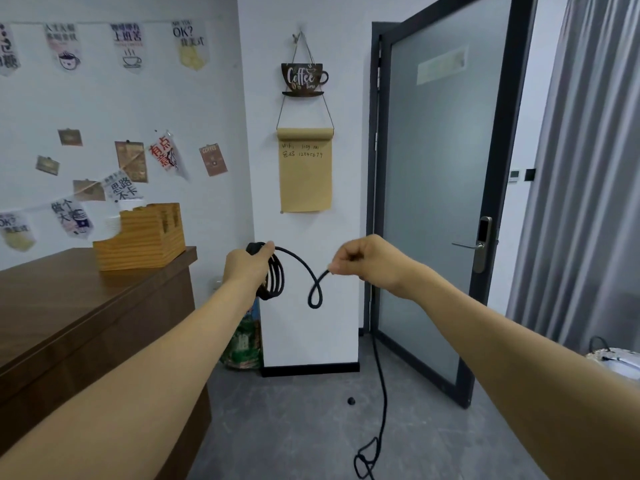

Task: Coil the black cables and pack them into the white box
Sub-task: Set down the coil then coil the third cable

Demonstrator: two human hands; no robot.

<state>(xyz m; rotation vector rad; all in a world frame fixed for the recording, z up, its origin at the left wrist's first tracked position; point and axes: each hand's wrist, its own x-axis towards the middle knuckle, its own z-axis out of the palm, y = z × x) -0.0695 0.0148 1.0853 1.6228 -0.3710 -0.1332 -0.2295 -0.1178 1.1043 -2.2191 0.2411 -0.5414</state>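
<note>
My left hand [247, 265] grips a bundle of several loops of black cable [275, 280] at chest height, with a plug end poking out above the thumb. From the bundle the cable arcs right, dips into a small loop [314, 297] and rises to my right hand [367, 259], which pinches it between curled fingers. Below my right hand the cable hangs down to the grey floor and ends in a loose tangle [367, 455]. A white container [620, 362] shows partly at the right edge; whether it is the box I cannot tell.
A brown wooden counter [86, 306] stands at the left with a wooden organiser [142, 237] on it. A glass door [440, 202] with a handle is ahead on the right, grey curtains beside it. A small black object [351, 400] lies on the floor. A printed bag [244, 341] leans by the wall.
</note>
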